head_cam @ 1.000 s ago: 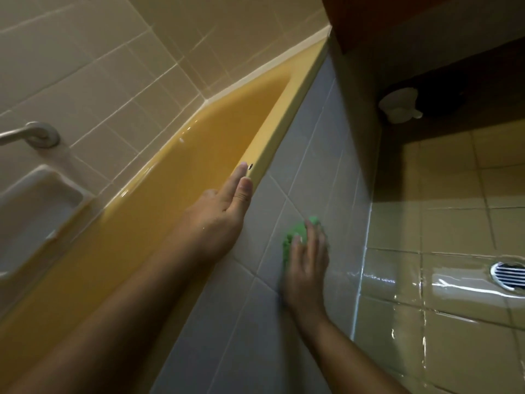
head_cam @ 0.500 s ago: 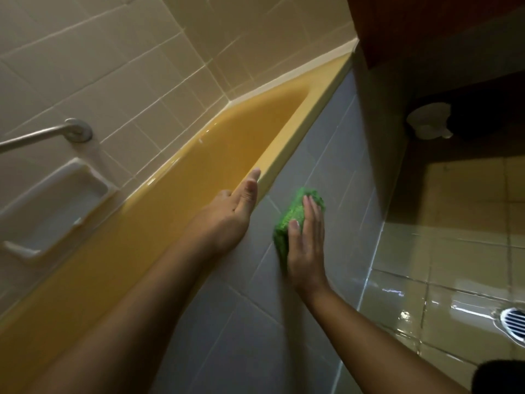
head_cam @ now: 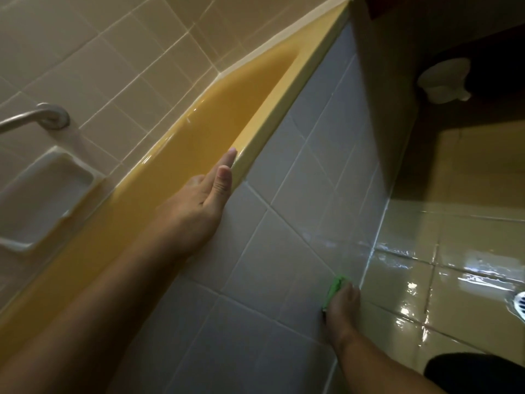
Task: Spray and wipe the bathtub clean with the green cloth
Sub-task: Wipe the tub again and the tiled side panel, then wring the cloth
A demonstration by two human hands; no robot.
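Note:
The yellow bathtub (head_cam: 181,155) runs diagonally from lower left to upper right, and its outer side is a grey tiled panel (head_cam: 255,265). My left hand (head_cam: 199,203) rests on the tub's rim with its fingers straight, holding nothing. My right hand (head_cam: 342,305) is low on the tiled panel, close to the floor, and presses the green cloth (head_cam: 333,290) against the tiles. Only a corner of the cloth shows past the hand. No spray bottle is in view.
Beige wall tiles carry a metal grab bar (head_cam: 42,119) and a built-in soap dish (head_cam: 42,194) at the left. The wet, glossy floor (head_cam: 454,280) has a round drain (head_cam: 518,308) at the right edge. A white fitting (head_cam: 443,81) sits in the dark recess above.
My right hand has slid the green cloth down the tiled panel, from near the rim to near the floor. My left hand has stayed on the rim.

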